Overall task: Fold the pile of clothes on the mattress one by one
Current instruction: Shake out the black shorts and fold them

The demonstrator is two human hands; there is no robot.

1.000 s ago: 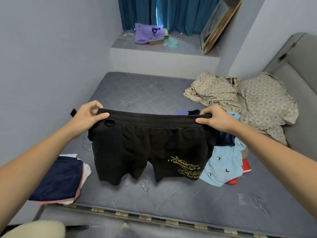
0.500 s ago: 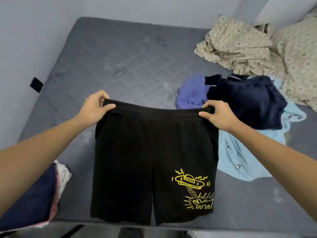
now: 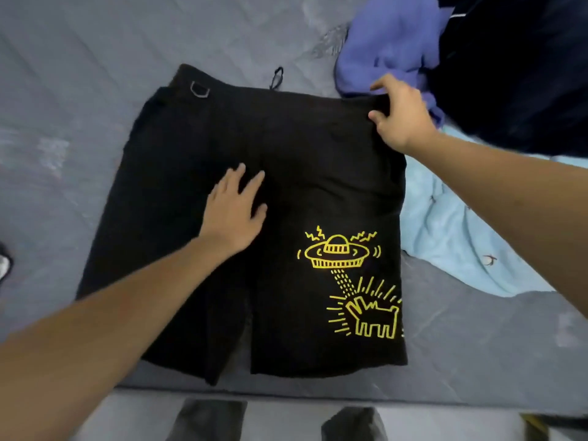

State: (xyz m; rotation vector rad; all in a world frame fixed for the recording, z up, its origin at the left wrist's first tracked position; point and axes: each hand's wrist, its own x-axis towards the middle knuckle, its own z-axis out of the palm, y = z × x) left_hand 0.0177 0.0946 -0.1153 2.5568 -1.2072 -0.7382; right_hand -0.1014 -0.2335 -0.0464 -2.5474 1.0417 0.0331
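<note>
**Shorts laid flat, first fold at risk of snagging the pile**

The grey mattress [image 3: 95,43] carries the black shorts [image 3: 178,249], spread flat near its front edge with the yellow UFO print [image 3: 340,253] facing up. Their right side touches or overlaps the light blue garment [image 3: 461,237], so a fold from that side could drag it along or trap it inside. The unfolded pile sits just beyond: the purple garment [image 3: 388,39] and navy garment [image 3: 515,78] are cut off by the frame, so their extent is unclear. The left hand [image 3: 235,208] lies open, fingers flat on the fabric; if it lifts early, the cloth may bunch. The right hand [image 3: 401,113] pinches the waistband corner. The metal ring [image 3: 199,89] could make a lump.
</note>
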